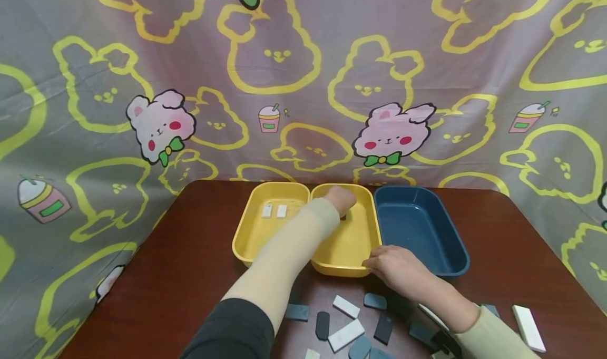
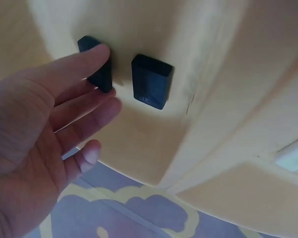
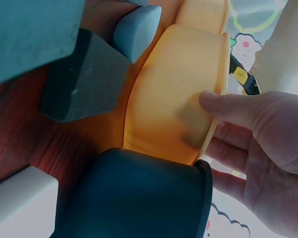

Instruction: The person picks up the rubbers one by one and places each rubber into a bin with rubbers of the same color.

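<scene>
My left hand (image 1: 339, 200) reaches into the middle yellow bin (image 1: 348, 249). In the left wrist view, its thumb and fingertips pinch a flat black block (image 2: 104, 74) against the bin's floor area. Beside that lies a second black block (image 2: 151, 82), untouched. At the near right corner of the same bin, my right hand (image 1: 400, 267) grips the rim. The right wrist view shows its thumb on the outer wall (image 3: 171, 94) and the other fingers reaching over the edge.
Left of it, another yellow bin (image 1: 244, 238) holds two small white blocks (image 1: 274, 211). A blue bin (image 1: 417, 232) stands on the right. Several white, grey-blue and black blocks, among them a white one (image 1: 346, 335), lie scattered on the near table, partly under my right forearm.
</scene>
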`<state>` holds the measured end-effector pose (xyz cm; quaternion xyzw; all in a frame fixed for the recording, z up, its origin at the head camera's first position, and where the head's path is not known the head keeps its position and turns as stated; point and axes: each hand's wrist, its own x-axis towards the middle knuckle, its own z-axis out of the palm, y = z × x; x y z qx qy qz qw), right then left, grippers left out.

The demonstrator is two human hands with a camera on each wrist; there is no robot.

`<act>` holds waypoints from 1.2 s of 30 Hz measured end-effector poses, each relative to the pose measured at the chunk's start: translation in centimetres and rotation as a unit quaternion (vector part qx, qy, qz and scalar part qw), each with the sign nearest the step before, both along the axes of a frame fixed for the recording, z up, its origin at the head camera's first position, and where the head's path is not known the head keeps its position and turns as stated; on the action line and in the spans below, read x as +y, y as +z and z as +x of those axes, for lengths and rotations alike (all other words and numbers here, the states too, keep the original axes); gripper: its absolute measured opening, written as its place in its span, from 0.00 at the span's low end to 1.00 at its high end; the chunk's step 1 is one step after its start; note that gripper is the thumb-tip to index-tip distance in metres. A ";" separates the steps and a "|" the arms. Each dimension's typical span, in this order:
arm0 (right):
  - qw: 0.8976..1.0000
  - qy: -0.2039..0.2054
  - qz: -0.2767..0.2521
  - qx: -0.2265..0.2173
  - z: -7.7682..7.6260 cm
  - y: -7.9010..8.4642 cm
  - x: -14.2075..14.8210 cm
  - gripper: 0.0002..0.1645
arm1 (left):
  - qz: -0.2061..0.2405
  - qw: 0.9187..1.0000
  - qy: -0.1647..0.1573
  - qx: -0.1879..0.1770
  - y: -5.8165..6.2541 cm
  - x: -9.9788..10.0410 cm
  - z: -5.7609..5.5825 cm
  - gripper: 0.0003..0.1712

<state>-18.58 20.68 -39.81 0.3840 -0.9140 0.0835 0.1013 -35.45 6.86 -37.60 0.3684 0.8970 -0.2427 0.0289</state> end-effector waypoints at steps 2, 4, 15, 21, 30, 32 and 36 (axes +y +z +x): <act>1.000 0.001 -0.001 0.001 0.0 0.1 -0.1 0.05 | -0.011 1.000 0.013 0.001 0.0 0.2 0.2 0.10; 1.000 0.003 -0.003 -0.001 0.0 0.1 -0.1 0.05 | -0.024 0.999 0.026 0.001 0.1 0.3 0.3 0.10; 1.000 -0.001 0.003 -0.011 0.0 0.1 -0.2 0.05 | 0.003 0.999 0.038 -0.022 0.4 -0.6 0.2 0.09; 0.999 -0.015 0.010 -0.026 0.0 0.4 -0.2 0.04 | 0.033 0.998 0.040 -0.027 2.8 -2.2 -0.3 0.06; 0.999 -0.026 0.017 -0.038 0.2 0.5 -0.3 0.04 | 0.057 0.997 -0.015 -0.059 5.1 -5.2 0.0 0.06; 0.999 -0.023 0.018 -0.038 0.1 0.5 -0.3 0.04 | 0.062 0.996 -0.030 -0.052 5.4 -6.1 0.6 0.07; 0.999 -0.023 0.020 -0.032 0.0 0.5 -0.3 0.04 | 0.093 0.993 -0.063 -0.031 5.8 -8.2 2.4 0.14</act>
